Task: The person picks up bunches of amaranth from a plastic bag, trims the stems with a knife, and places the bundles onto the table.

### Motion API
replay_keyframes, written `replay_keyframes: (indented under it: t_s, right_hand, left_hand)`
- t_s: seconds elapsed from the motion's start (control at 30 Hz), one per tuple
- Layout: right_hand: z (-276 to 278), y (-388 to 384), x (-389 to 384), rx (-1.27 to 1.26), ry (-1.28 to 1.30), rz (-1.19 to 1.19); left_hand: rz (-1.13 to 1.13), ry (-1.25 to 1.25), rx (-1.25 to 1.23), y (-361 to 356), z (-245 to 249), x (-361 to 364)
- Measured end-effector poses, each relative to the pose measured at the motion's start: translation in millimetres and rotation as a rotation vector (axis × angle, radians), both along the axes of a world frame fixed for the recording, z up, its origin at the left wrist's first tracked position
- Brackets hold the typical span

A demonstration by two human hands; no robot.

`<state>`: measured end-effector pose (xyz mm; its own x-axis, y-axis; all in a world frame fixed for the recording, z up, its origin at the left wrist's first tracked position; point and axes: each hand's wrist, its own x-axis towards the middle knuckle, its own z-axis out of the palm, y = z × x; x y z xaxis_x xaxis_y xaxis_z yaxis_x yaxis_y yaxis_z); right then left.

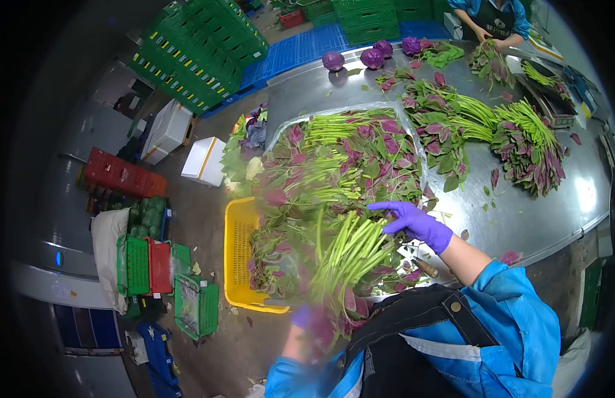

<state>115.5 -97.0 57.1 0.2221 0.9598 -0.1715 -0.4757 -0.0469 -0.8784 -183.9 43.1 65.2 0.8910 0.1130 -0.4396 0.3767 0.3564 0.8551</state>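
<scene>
My right hand (pixel 413 222), in a purple glove, reaches over the metal table (pixel 539 212) with fingers spread, touching the stems of a bunch of red-green amaranth (pixel 350 255). My left hand (pixel 307 320) is low in the view, blurred, and grips the leafy end of that same bunch. Just beyond, a large heap of loose amaranth (pixel 340 162) lies on clear plastic sheeting.
Tied amaranth bunches (pixel 530 142) lie at the right of the table, with purple cabbages (pixel 372 58) at the far end. Another person's hands (pixel 490 36) work there. A yellow crate (pixel 239 245) stands at the table's left edge. Green crates (pixel 198 46) and white boxes sit on the floor.
</scene>
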Motion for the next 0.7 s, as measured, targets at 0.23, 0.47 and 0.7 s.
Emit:
replay_keyframes:
  t_s: [0.23, 0.47, 0.7]
  right_hand:
    - [-39, -28, 50, -0.244, -0.277, -0.147]
    - [23, -21, -5, -0.319, -1.297, -0.02]
    - [93, 9, -26, 0.442, -1.175, 0.216]
  left_hand:
    - [-0.022, -0.013, -0.014, 3, 1, 4]
    - [-0.05, -0.011, -0.029, 5, 1, 4]
    - [-0.128, 0.02, -0.111, 17, 7, 5]
